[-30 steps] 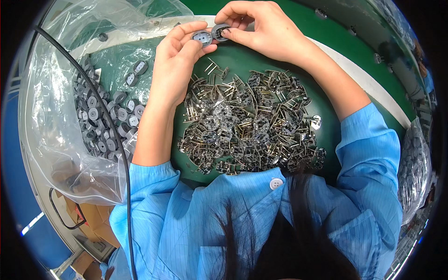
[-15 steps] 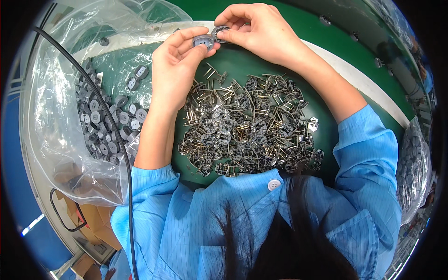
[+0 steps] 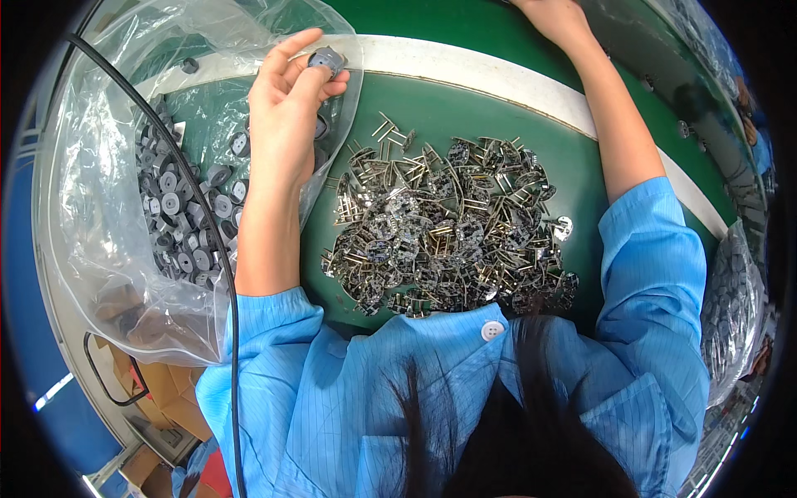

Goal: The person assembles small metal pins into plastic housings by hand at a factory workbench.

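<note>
Grey and round, a plastic part [image 3: 325, 62] sits pinched in the left grip [image 3: 286, 112], thumb pressing it against the fingers, over a clear plastic bag [image 3: 79, 224]. The right grip [image 3: 554, 18], cut off above, has an uncertain hold.

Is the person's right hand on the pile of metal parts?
No, the right hand is at the picture's top edge, away from the pile.

A green worktop [image 3: 473, 112], its far edge bordered by a curved pale band [image 3: 444, 62], carries a loose heap of small pinned circuit boards [image 3: 444, 224] at its middle, reaching toward the near edge. Along the left edge lies a clear plastic bag [image 3: 95, 274] with grey round pieces [image 3: 172, 203] in it.
</note>
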`<action>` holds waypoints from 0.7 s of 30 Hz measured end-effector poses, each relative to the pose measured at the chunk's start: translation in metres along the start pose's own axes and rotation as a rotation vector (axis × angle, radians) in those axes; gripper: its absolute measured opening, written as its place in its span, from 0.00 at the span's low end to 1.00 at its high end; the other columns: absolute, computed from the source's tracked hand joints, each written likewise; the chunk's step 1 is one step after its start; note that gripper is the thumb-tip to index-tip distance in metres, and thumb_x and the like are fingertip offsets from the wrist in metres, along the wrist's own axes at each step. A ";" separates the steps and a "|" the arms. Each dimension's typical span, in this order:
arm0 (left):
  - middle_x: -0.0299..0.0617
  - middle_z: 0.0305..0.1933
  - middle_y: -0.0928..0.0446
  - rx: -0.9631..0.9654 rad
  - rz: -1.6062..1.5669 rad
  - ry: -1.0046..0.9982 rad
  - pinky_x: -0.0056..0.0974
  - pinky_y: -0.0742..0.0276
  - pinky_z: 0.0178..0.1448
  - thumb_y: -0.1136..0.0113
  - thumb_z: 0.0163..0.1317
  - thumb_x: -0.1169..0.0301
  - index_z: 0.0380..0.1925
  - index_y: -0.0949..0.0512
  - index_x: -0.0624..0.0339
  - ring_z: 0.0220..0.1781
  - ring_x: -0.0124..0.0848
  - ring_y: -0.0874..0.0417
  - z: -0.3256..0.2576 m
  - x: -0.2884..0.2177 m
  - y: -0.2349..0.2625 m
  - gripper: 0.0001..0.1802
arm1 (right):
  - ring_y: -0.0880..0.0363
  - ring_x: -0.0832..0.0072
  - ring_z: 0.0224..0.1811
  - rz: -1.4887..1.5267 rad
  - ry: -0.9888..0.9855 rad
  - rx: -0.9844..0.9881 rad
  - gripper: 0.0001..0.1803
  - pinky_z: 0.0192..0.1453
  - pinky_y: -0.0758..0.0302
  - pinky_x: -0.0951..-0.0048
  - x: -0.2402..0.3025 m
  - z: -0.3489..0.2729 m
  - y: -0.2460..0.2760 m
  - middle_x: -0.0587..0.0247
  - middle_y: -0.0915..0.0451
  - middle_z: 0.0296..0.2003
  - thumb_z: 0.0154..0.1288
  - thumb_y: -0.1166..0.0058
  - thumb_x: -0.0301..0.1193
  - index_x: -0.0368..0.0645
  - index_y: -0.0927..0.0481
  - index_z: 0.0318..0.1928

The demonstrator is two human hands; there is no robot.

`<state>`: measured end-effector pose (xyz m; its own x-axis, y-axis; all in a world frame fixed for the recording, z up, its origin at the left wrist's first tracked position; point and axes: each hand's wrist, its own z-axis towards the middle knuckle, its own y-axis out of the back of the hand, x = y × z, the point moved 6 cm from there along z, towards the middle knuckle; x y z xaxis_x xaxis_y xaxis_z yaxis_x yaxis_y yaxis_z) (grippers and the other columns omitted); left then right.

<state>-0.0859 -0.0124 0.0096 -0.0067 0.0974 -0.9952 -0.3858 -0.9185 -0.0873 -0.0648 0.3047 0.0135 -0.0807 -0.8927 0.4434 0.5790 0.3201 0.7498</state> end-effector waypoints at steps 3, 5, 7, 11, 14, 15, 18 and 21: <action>0.45 0.43 0.21 -0.081 -0.068 0.009 0.28 0.24 0.47 0.49 0.63 0.79 0.51 0.27 0.70 0.39 0.28 0.19 -0.002 -0.003 0.004 0.16 | 0.19 0.54 0.41 -0.043 -0.145 0.075 0.13 0.48 0.24 0.61 -0.009 0.000 0.003 0.46 0.19 0.37 0.53 0.38 0.30 0.37 0.18 0.39; 0.45 0.41 0.20 -0.105 -0.051 0.025 0.27 0.25 0.43 0.48 0.62 0.78 0.53 0.30 0.70 0.36 0.27 0.19 0.000 -0.003 0.007 0.18 | 0.19 0.54 0.41 -0.058 -0.130 0.030 0.13 0.48 0.24 0.62 0.003 -0.002 0.008 0.46 0.19 0.37 0.54 0.39 0.30 0.37 0.18 0.40; 0.45 0.39 0.20 -0.066 -0.019 0.022 0.27 0.26 0.41 0.47 0.62 0.78 0.53 0.30 0.69 0.35 0.26 0.20 0.003 0.001 0.016 0.18 | 0.19 0.55 0.39 -0.002 0.266 -0.083 0.13 0.46 0.23 0.63 0.052 -0.013 0.012 0.47 0.19 0.35 0.56 0.41 0.29 0.36 0.19 0.42; 0.42 0.36 0.20 0.017 0.020 0.016 0.25 0.30 0.36 0.46 0.62 0.77 0.52 0.29 0.66 0.33 0.22 0.22 0.003 0.003 0.013 0.17 | 0.20 0.75 0.34 0.566 0.283 0.554 0.10 0.42 0.24 0.73 0.142 -0.063 -0.022 0.60 0.17 0.32 0.61 0.40 0.30 0.38 0.18 0.40; 0.39 0.35 0.20 -0.038 0.053 0.012 0.25 0.30 0.37 0.47 0.63 0.76 0.49 0.25 0.66 0.33 0.21 0.22 -0.001 0.003 0.007 0.14 | 0.19 0.60 0.36 0.667 0.636 0.519 0.09 0.43 0.23 0.64 0.174 -0.089 -0.034 0.54 0.18 0.30 0.58 0.42 0.31 0.38 0.17 0.36; 0.39 0.35 0.20 -0.035 0.054 0.017 0.25 0.30 0.37 0.47 0.63 0.76 0.49 0.25 0.66 0.33 0.21 0.22 -0.001 0.004 0.007 0.14 | 0.19 0.60 0.36 0.669 0.629 0.519 0.09 0.43 0.23 0.64 0.170 -0.090 -0.034 0.54 0.18 0.30 0.58 0.42 0.31 0.38 0.17 0.36; 0.38 0.37 0.21 0.054 0.078 0.043 0.26 0.28 0.37 0.42 0.61 0.77 0.48 0.25 0.66 0.33 0.21 0.23 0.000 0.006 0.003 0.15 | 0.20 0.58 0.36 0.544 0.559 0.619 0.08 0.42 0.24 0.61 0.157 -0.086 -0.028 0.53 0.20 0.29 0.56 0.41 0.30 0.38 0.19 0.33; 0.38 0.42 0.22 0.110 0.170 -0.047 0.23 0.26 0.34 0.31 0.54 0.80 0.48 0.25 0.65 0.33 0.17 0.25 -0.008 -0.001 -0.010 0.21 | 0.19 0.57 0.35 0.374 0.366 0.627 0.10 0.42 0.24 0.61 0.138 -0.080 -0.021 0.51 0.20 0.29 0.56 0.40 0.32 0.36 0.22 0.29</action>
<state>-0.0746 -0.0064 0.0113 -0.1225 -0.0350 -0.9919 -0.4742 -0.8759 0.0894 -0.0231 0.1493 0.0193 0.3612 -0.7041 0.6113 -0.0556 0.6382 0.7679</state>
